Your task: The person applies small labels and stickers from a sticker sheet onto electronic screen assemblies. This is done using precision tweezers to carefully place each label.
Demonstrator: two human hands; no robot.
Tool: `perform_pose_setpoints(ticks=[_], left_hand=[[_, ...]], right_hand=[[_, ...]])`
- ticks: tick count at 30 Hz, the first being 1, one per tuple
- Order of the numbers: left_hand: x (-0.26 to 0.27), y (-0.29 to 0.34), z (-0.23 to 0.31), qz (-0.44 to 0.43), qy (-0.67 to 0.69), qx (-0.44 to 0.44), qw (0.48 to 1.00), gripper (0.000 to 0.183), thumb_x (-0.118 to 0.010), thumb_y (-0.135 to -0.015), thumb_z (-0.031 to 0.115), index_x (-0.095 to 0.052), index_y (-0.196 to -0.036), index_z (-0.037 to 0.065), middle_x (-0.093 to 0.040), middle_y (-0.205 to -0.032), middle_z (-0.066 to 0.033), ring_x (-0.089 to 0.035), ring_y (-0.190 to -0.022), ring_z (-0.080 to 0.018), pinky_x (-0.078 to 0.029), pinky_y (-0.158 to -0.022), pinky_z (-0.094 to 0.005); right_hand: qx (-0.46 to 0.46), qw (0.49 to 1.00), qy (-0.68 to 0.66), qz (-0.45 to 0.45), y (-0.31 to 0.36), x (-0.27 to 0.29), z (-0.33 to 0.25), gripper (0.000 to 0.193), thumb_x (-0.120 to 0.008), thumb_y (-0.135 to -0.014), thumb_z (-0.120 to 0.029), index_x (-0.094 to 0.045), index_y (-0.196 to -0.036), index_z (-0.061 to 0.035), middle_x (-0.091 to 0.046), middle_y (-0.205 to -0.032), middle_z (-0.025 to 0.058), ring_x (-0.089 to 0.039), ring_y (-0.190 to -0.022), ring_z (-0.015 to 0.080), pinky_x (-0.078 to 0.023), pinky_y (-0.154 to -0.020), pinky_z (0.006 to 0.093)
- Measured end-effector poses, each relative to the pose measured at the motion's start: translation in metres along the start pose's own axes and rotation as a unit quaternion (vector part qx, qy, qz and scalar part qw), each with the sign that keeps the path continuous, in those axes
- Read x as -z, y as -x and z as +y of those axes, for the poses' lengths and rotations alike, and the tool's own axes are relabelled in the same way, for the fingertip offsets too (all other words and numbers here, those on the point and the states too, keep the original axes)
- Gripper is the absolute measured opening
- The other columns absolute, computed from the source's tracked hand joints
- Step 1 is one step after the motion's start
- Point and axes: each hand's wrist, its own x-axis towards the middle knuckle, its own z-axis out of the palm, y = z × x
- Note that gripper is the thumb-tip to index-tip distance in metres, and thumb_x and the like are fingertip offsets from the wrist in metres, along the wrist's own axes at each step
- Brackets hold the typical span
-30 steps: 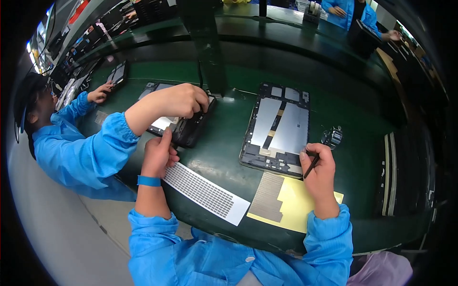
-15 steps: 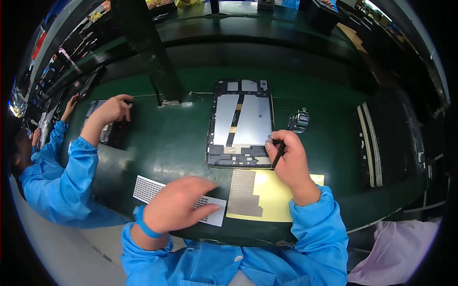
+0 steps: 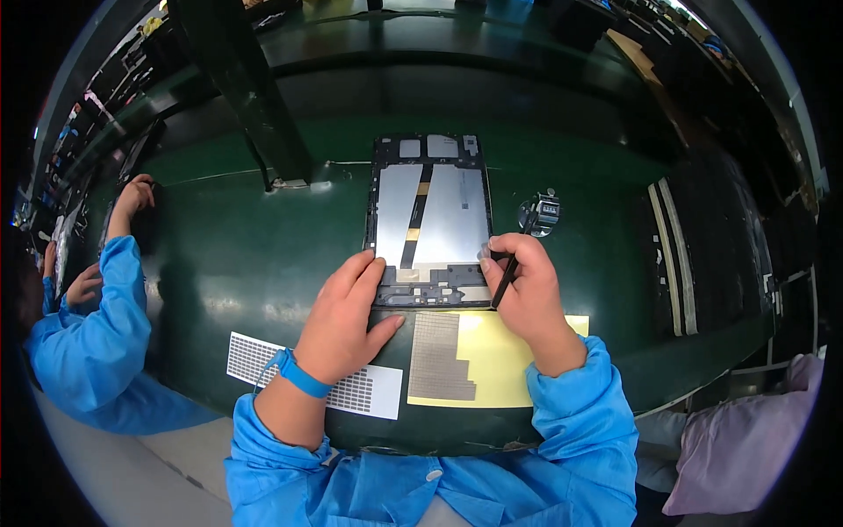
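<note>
A tablet chassis (image 3: 443, 211) with a silver back plate lies before me, its black ribbon cable (image 3: 420, 211) running slantwise across the plate. My left hand (image 3: 338, 316) rests its fingertips on the chassis' lower left edge, thumb spread apart below. At the lower right edge, my right hand (image 3: 531, 285) is closed around black tweezers (image 3: 505, 279), which point down toward me. Something small and clear shows at its fingertips, too small to name. Under my left wrist lies a white sheet of small dark stickers (image 3: 356, 391). A yellow sheet with grey strips (image 3: 443, 356) lies between my forearms.
A metal tally counter (image 3: 546, 211) stands right of the chassis. Farther right is a stack of black panels (image 3: 707, 250). A green post (image 3: 241, 97) rises at the back left. Left of me, a co-worker's blue sleeve (image 3: 97, 325) reaches over the green table (image 3: 263, 237).
My left hand has moved up from the sticker sheet to the chassis' left edge. My right hand stays at the right edge with the tweezers. The co-worker's hand has drawn back left.
</note>
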Motion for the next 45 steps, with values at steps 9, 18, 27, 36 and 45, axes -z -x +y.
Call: perform_pose_setpoints(ticks=[9,18,27,36,45], left_hand=[[-0.005,-0.011,0.006,-0.029,-0.002,-0.003,1.0,0.067,-0.073,-0.067,0.006,-0.042,-0.126,-0.004,-0.039,-0.132,-0.0242,-0.042,-0.12,-0.0409,-0.037,-0.101,-0.0402],[-0.009,0.003,0.007,-0.02,-0.037,0.004,0.999,0.067,-0.068,-0.072,0.008,-0.037,-0.131,-0.005,-0.034,-0.135,-0.0255,-0.038,-0.122,-0.0417,-0.032,-0.104,-0.0422],[-0.007,0.004,0.006,-0.012,-0.051,-0.001,0.999,0.067,-0.07,-0.07,0.009,-0.039,-0.128,-0.006,-0.036,-0.133,-0.0261,-0.039,-0.12,-0.0423,-0.034,-0.102,-0.043],[-0.007,0.003,0.003,-0.008,-0.045,-0.012,0.999,0.067,-0.071,-0.069,0.01,-0.04,-0.126,-0.007,-0.037,-0.132,-0.0277,-0.039,-0.12,-0.0432,-0.034,-0.102,-0.0441],[-0.01,0.005,0.002,-0.012,-0.04,-0.01,0.999,0.069,-0.07,-0.07,0.01,-0.038,-0.128,-0.008,-0.034,-0.133,-0.0283,-0.038,-0.121,-0.0434,-0.032,-0.102,-0.0444]], right_hand=[[0.025,0.994,0.108,-0.01,-0.003,0.012,0.0,0.024,-0.065,-0.073,0.003,-0.058,-0.096,-0.0043,-0.055,-0.09,0.0114,-0.055,-0.085,0.0269,-0.046,-0.072,0.0331],[-0.017,0.999,0.032,-0.031,0.001,0.01,-0.007,0.024,-0.053,-0.082,0.005,-0.055,-0.104,-0.004,-0.053,-0.091,0.0143,-0.055,-0.083,0.0308,-0.046,-0.073,0.0358],[-0.011,0.998,0.046,-0.031,0.002,0.006,-0.003,0.018,-0.054,-0.087,-0.004,-0.055,-0.105,-0.0047,-0.055,-0.096,0.0142,-0.056,-0.088,0.0323,-0.046,-0.077,0.0362],[0.002,0.999,0.033,-0.02,-0.001,0.005,-0.003,0.019,-0.055,-0.087,-0.003,-0.054,-0.105,-0.0042,-0.056,-0.096,0.0148,-0.057,-0.087,0.0313,-0.047,-0.077,0.0354],[0.006,1.0,0.018,-0.021,0.001,0.006,0.0,0.021,-0.054,-0.085,-0.001,-0.054,-0.106,-0.0036,-0.056,-0.094,0.0145,-0.056,-0.088,0.0314,-0.046,-0.076,0.0355]])
